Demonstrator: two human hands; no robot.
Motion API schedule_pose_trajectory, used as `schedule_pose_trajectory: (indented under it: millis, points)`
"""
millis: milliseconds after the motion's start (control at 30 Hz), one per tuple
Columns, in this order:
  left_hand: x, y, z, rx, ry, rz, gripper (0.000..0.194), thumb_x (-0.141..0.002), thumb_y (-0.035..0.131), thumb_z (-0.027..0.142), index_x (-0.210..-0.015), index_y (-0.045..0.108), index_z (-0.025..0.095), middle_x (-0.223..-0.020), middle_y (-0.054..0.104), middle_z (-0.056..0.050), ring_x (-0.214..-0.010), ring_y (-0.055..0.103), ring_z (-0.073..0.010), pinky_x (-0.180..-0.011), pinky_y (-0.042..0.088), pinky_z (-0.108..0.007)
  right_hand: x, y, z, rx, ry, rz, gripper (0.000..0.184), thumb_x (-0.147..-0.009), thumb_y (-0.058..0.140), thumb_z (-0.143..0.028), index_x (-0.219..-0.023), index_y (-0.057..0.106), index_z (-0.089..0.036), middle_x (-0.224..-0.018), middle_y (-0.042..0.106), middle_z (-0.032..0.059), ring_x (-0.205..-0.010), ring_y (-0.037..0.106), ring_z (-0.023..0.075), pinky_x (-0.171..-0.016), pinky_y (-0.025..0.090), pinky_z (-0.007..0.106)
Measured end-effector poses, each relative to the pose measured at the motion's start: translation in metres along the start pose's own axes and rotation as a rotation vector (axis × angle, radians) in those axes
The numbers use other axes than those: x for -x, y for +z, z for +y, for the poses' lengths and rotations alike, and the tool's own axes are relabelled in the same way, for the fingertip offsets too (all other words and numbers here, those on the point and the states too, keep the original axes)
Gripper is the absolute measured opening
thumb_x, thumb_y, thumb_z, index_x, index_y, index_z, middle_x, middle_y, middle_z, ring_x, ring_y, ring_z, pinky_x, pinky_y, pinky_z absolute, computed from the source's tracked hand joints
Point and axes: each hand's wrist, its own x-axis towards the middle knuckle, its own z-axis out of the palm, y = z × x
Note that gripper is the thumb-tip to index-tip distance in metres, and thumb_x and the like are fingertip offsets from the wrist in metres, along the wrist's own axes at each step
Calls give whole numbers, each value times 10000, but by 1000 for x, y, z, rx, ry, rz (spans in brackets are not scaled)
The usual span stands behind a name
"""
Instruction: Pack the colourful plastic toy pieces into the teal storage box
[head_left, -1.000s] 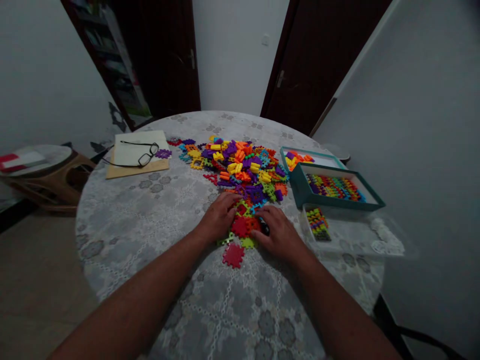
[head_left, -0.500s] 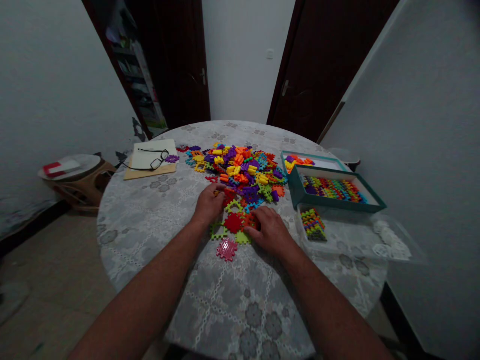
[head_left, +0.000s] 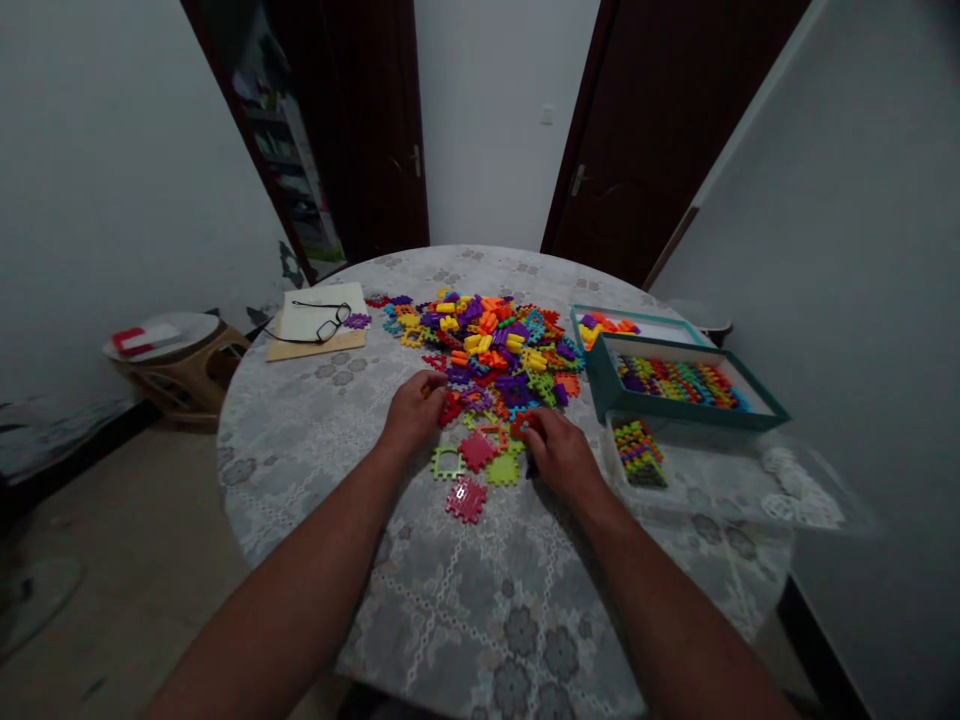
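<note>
My left hand [head_left: 414, 408] is closed at the near left edge of the pile, its fingertips on a red toothed plastic building piece [head_left: 451, 408]. Opposite it, my right hand [head_left: 564, 452] pinches an orange-red building piece [head_left: 520, 424] between thumb and fingers. Between the hands lie a flat red square piece [head_left: 476, 451], a lime square piece [head_left: 504, 467] and a lime frame piece [head_left: 448, 461] with an open middle. Closest to me is a shiny pinkish-red square piece [head_left: 466, 499]. A mixed, colourful pile of building pieces [head_left: 495, 335] rises just beyond.
Black-framed glasses [head_left: 328, 327] rest on a pale pad [head_left: 304, 318] at the left. At the right stand a teal box [head_left: 686, 405] with rows of pieces, its white-lined lid [head_left: 660, 328], and a clear plastic tray [head_left: 690, 500]. A patterned cloth covers the round table [head_left: 300, 430].
My right hand has moved right with the orange-red piece, uncovering more of the lime square. My left hand has drawn slightly left with the red piece. The view has shifted a little.
</note>
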Motion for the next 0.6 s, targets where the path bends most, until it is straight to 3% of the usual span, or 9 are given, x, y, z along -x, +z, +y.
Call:
schedule_pose_trajectory:
  millis: [133,200,267,333,400,500,600]
  points:
    - [4,-8,12,-159,260,3,224,-933,687,302,-1143,747,247,-1215,763,-110,-1213,692,-316,-1158,526,-550,-3,-5,0,-19,42,122,294,-1017,533,-286,-1221,727,-202,-1142,788,130,-1061,735,294,-969,567,423]
    - [10,-16,22,-214,413,-81,282,-938,745,350,-1199,746,246,-1266,755,-125,-1273,665,-337,-1198,489,-566,-3,-8,-2,-22,57,186,309,-1023,520,-290,-1236,730,-213,-1172,793,128,-1080,737,292,-994,569,431]
    - [17,-23,33,-231,496,-281,377,-927,800,371,-1285,735,274,-1315,751,-109,-1295,664,-330,-1203,490,-547,-3,-12,-6,-32,74,231,318,-1028,511,-300,-1244,731,-221,-1185,795,127,-1083,740,295,-1008,569,444]
    - [26,-30,40,-240,529,-571,598,-838,916,395,-1396,706,340,-1402,733,-85,-1334,660,-324,-1203,501,-517,-3,-14,-10,-59,90,254,329,-1032,507,-316,-1253,731,-219,-1184,798,129,-1077,744,298,-1010,570,452]
    - [34,-33,42,-250,532,-765,820,-738,1000,389,-1485,661,381,-1487,700,-78,-1396,638,-331,-1222,491,-499,-3,-15,-12,-88,106,260,339,-1035,503,-331,-1260,730,-217,-1174,801,129,-1067,747,295,-1003,572,450]
    - [42,-32,38,-291,534,-824,996,-621,1056,398,-1525,639,392,-1563,649,-90,-1464,585,-365,-1251,462,-513,-3,-16,-11,-111,134,249,336,-1037,503,-343,-1252,732,-226,-1144,806,117,-1045,749,289,-989,572,440]
    - [43,-27,34,-347,547,-791,967,-607,1046,339,-1496,669,395,-1576,634,-92,-1463,578,-389,-1238,470,-537,-4,-14,-9,-111,164,229,332,-1028,509,-351,-1234,737,-226,-1111,810,111,-1018,751,291,-975,573,439]
